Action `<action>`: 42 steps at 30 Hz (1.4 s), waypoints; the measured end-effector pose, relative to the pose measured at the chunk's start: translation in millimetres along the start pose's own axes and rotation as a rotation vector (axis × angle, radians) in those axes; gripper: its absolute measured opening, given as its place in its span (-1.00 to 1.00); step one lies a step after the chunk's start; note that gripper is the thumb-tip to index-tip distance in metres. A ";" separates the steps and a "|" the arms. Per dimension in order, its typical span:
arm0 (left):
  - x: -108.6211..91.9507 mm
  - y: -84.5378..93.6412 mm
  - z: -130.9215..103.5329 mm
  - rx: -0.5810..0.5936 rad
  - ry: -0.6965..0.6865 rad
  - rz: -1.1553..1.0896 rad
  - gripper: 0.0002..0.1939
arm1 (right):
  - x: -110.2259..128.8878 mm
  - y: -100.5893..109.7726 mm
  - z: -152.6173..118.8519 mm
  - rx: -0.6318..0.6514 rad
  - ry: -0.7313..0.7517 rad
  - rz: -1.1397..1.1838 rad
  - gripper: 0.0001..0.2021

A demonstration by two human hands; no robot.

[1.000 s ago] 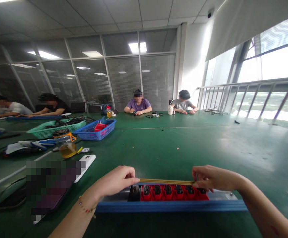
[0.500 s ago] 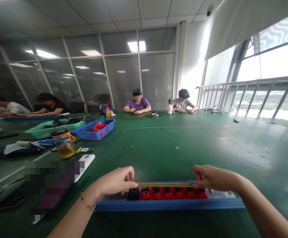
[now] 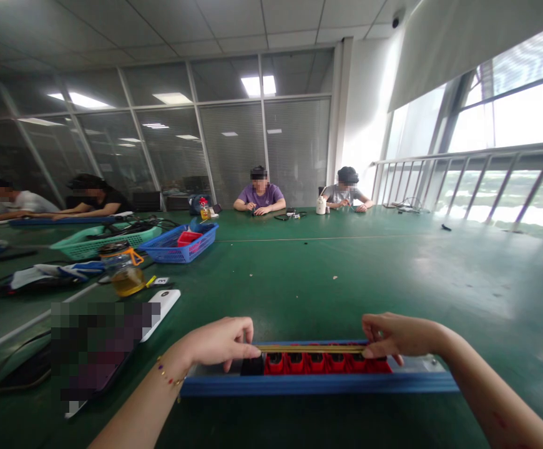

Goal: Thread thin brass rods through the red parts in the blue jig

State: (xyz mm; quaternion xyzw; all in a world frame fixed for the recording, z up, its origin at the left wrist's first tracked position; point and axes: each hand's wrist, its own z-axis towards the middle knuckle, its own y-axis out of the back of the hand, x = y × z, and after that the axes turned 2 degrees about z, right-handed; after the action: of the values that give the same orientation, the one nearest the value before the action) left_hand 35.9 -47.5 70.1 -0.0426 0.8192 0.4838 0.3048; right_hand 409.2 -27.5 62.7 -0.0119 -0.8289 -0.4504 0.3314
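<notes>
A long tray with blue side rails (image 3: 318, 385) and a grey floor lies crosswise in front of me. Inside it stand a row of several red blocks with black tops (image 3: 316, 364) and a black block (image 3: 251, 366) at their left end. A thin brass-coloured strip (image 3: 313, 349) runs lengthwise above the row. My left hand (image 3: 227, 340) pinches its left end over the black block. The other end is pinched by my right hand (image 3: 396, 337), thumb toward me. Whether the strip touches the blocks is unclear.
To the left lie a white-edged slab (image 3: 163, 313), partly pixelated, a dark oval thing (image 3: 23, 371) and a jar of amber liquid (image 3: 128, 279). Beyond them are a blue basket (image 3: 171, 251) and a green basket (image 3: 68, 248). Several people sit at the far and left sides of the green table (image 3: 290, 274).
Both hands hold the strip as before, nearly still. My view has shifted very slightly. At the far right of the table, the seated person's hand has lifted a little.
</notes>
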 end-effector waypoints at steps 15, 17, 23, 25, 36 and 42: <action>-1.0 5.6 -6.4 0.048 0.021 0.019 -0.60 | -6.7 4.7 -3.6 -0.032 0.054 -0.003 -0.57; -1.2 5.1 -6.1 0.061 0.022 0.016 -0.60 | -11.2 4.7 -3.2 -0.049 0.059 -0.019 -0.57; 1.7 6.0 -5.1 0.044 -0.007 0.029 -0.61 | -15.3 2.1 0.2 -0.010 0.069 0.045 -0.58; 2.2 8.0 -5.4 0.028 -0.011 0.057 -0.61 | -14.9 1.7 0.7 -0.008 0.062 0.060 -0.58; -0.9 12.6 -6.5 -0.112 -0.085 0.169 -0.69 | -11.1 4.6 -1.6 -0.071 0.100 -0.055 -0.63; 0.9 13.0 -2.9 -0.063 -0.097 0.157 -0.66 | -7.0 8.1 -5.4 -0.135 0.141 -0.167 -0.64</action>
State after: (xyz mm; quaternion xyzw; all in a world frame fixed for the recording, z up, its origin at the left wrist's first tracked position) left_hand 29.1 -42.8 80.6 0.0359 0.7888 0.5332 0.3037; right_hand 420.2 -24.8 66.8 0.0666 -0.7696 -0.5307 0.3488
